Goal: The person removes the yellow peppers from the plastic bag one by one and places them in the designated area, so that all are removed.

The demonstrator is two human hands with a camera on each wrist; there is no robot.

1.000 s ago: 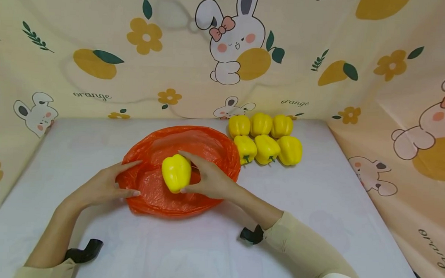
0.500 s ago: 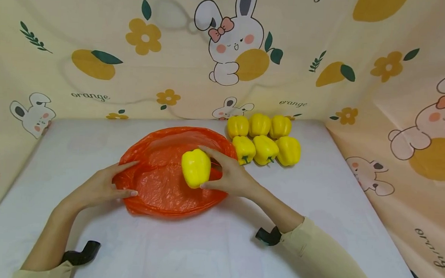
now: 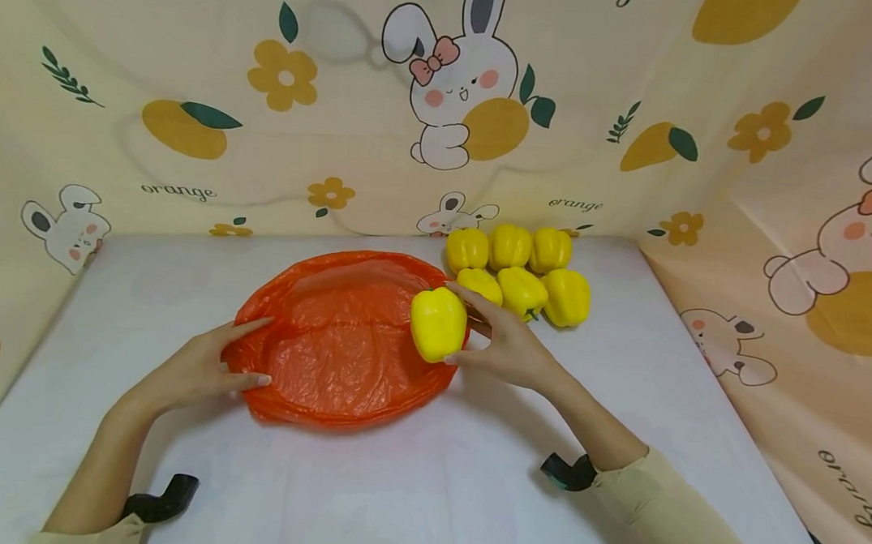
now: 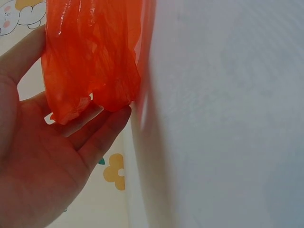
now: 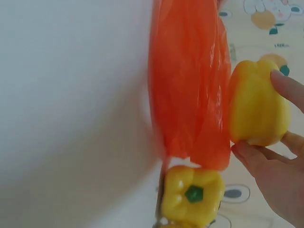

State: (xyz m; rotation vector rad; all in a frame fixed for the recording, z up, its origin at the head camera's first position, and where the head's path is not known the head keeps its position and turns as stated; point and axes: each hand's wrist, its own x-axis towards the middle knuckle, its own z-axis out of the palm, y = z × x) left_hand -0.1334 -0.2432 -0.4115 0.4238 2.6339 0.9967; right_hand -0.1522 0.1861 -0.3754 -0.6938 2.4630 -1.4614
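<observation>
In the head view my right hand (image 3: 509, 346) grips a yellow bell pepper (image 3: 438, 326) by its sides, above the right rim of an orange-red plastic bag (image 3: 337, 365). The bag's wide mouth faces up, and its visible inside holds nothing. At the bag's left end, my left hand (image 3: 198, 367) rests with thumb and fingers spread and fairly straight. The left wrist view shows those fingers (image 4: 102, 135) touching the bag's lower edge. In the right wrist view the held pepper (image 5: 259, 104) is beside the bag's wall (image 5: 190, 85), thumb and fingertips against it.
Several yellow bell peppers (image 3: 510, 247) stand in two rows at the back right, close to the bag's right end. A white table (image 3: 368, 496) lies under everything. Cloth (image 3: 280, 152) printed with rabbits and fruit hangs behind and at the right.
My right hand has moved to the right with the bell pepper, from over the middle of the bag to its right rim. My left hand and the bag have hardly moved.
</observation>
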